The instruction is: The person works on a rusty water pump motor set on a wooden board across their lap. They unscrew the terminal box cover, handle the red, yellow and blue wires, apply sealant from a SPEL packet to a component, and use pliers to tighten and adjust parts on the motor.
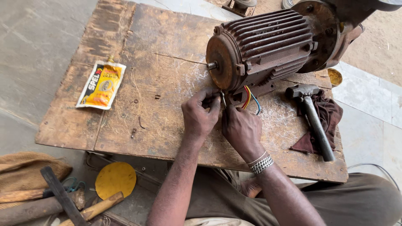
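I'm looking down at a rough repair workshop set up at ground level, where a scarred wooden board point(138, 104) laid low over the concrete floor point(33, 46) serves as the bench. A rusty finned motor point(259, 46) with loose coloured wires point(250, 98) sits at the board's far right corner, a hammer point(316, 121) lies on a dark rag point(328, 113) by the right edge, and a yellow pouch point(101, 85) lies near the left edge. Below the board's near left corner I see wooden handles point(90, 211) and a yellow disc point(115, 179) scattered on the floor.
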Demonstrator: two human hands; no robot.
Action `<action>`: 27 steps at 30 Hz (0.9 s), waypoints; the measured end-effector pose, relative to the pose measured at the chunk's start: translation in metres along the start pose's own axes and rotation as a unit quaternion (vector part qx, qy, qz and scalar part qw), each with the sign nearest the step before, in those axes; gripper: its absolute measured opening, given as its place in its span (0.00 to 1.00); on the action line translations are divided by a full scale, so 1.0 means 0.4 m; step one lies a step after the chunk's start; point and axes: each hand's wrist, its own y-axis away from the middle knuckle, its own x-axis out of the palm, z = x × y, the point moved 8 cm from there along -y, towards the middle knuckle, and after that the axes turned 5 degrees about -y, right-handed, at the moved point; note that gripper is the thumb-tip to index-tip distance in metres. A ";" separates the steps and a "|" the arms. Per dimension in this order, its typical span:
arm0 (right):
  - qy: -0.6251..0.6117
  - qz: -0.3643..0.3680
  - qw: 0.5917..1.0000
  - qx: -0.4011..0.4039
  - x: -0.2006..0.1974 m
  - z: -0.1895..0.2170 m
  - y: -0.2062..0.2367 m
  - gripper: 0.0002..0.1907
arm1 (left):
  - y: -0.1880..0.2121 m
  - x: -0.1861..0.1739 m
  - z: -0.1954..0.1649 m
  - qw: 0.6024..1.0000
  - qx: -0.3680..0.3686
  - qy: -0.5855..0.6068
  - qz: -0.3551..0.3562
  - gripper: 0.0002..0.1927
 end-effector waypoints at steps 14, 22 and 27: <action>-0.004 -0.015 1.000 0.013 -0.161 0.053 -0.001 0.15 | 0.005 0.010 0.030 1.000 -0.008 0.017 -0.006 0.09; 0.045 0.047 0.997 0.046 -0.203 0.050 -0.043 0.17 | 0.008 0.007 -0.004 0.999 -0.006 0.053 0.008 0.10; 0.070 -0.030 0.997 -0.027 -0.203 0.047 -0.036 0.15 | 0.014 0.014 0.010 0.999 -0.006 0.036 0.011 0.11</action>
